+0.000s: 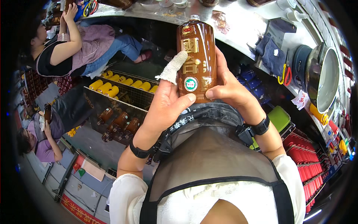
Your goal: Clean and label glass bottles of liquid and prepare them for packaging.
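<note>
Two hands, one bottle. The glossy brown bottle (196, 56) was held up in front of the body, neck pointing away from the person, base toward the apron (216, 156), gold-lettered face up. In view, its top overlapped the edge of the pale workbench (248, 13). A round white-and-green sticker (190, 84) sat low on that face.

Left hand (164, 102): gripping the bottle's left side, index finger laid on the front face in a white fabric finger cover (174, 67), thumb on the lower front. Right hand (236, 91): closed around the right side, thumb on the front near the base, other fingers mostly hidden behind. Black straps on both wrists.

Bench, right side: blue-grey cloth (272, 58), scissors (286, 74) with one yellow and one red handle loop, a round metal pan (329, 80). Below: a green seat (279, 117) and racked red items (304, 160), exact kind unclear.

Left: yellow cylindrical items (110, 89) in a row, brown bottles (121, 121) beneath. Two co-workers over there, one in a pink-purple apron (95, 43), one in a purple top (46, 145); each had hands on a brown item.
</note>
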A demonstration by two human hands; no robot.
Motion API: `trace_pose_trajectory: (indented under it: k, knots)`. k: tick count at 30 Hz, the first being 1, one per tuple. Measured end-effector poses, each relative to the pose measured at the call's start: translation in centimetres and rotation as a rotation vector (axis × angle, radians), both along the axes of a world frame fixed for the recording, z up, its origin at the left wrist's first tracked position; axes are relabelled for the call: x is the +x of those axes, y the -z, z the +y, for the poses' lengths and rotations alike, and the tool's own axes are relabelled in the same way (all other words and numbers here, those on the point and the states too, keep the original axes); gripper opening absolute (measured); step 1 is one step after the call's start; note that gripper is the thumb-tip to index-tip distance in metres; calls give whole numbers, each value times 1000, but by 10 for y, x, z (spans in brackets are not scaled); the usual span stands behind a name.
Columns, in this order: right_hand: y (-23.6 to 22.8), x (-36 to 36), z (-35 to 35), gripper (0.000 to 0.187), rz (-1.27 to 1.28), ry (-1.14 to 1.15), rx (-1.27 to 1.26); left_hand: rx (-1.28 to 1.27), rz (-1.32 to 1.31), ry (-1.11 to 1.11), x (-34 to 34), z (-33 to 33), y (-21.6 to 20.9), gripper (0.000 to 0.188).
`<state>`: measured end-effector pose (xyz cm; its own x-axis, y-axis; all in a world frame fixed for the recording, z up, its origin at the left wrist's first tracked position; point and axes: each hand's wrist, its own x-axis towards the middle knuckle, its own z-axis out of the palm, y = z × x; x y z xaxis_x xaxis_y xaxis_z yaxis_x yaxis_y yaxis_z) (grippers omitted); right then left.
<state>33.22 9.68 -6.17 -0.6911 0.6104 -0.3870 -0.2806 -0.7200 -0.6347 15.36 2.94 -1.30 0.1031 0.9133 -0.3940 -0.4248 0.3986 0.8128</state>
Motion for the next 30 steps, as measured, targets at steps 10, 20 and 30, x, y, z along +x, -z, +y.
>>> trace_pose_trajectory:
  k: [10,20,30]
  knots:
    - [7,3,-8,128,-65,-8,27,-23,38,-13,10,-2,2,82]
    - [11,8,-14,128,-22,12,37,-41,12,10,9,-7,0,81]
    - [5,12,-19,127,-36,2,-5,-59,28,20,17,-11,-5,82]
